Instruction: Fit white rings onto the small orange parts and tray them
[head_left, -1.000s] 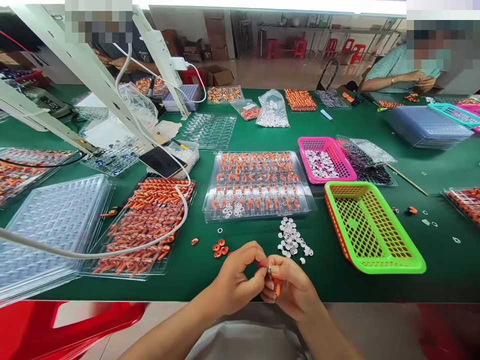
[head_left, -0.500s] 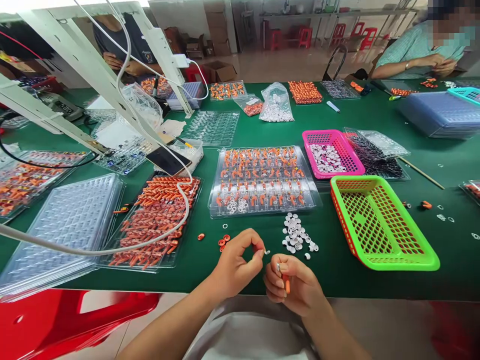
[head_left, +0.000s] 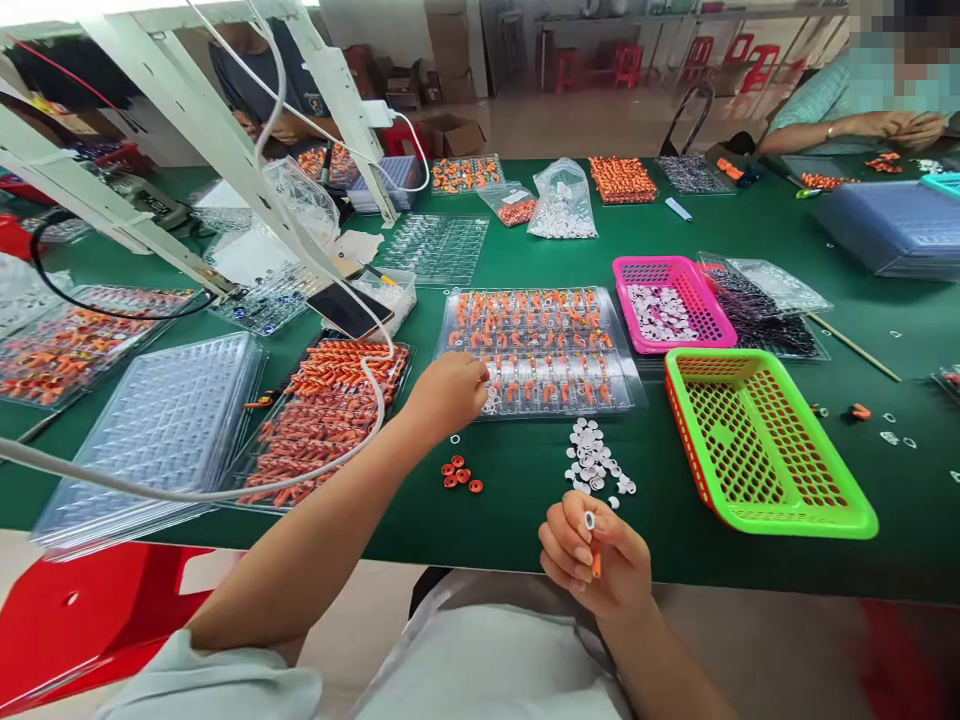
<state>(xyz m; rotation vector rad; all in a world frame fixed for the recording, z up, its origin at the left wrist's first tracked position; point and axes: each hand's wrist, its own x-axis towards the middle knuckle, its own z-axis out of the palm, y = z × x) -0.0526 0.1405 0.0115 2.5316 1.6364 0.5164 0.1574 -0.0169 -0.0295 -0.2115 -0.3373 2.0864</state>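
Note:
My right hand (head_left: 600,555), near the table's front edge, is closed round a small orange plastic piece (head_left: 596,563) with a white-rimmed round end on top. My left hand (head_left: 450,395) reaches over the front left corner of a clear moulded tray (head_left: 525,408) holding rows of orange curved parts. Its fingertips are pressed together by a small pile of white rings (head_left: 491,400); whatever they grip is hidden. Between my hands lie a heap of white caps (head_left: 589,455) and several orange-red round pieces (head_left: 459,472).
At the right stand a green basket (head_left: 825,520) and a pink basket (head_left: 727,335) of white pieces. Trays of orange parts (head_left: 315,440) and stacked clear trays (head_left: 150,430) lie left, under a white cable (head_left: 187,492). A metal frame (head_left: 202,140) rises there. Co-workers sit across the table.
My left hand has left my right hand and moved forward and left to the tray's ring pile. My right hand keeps the orange piece, its round end now facing up.

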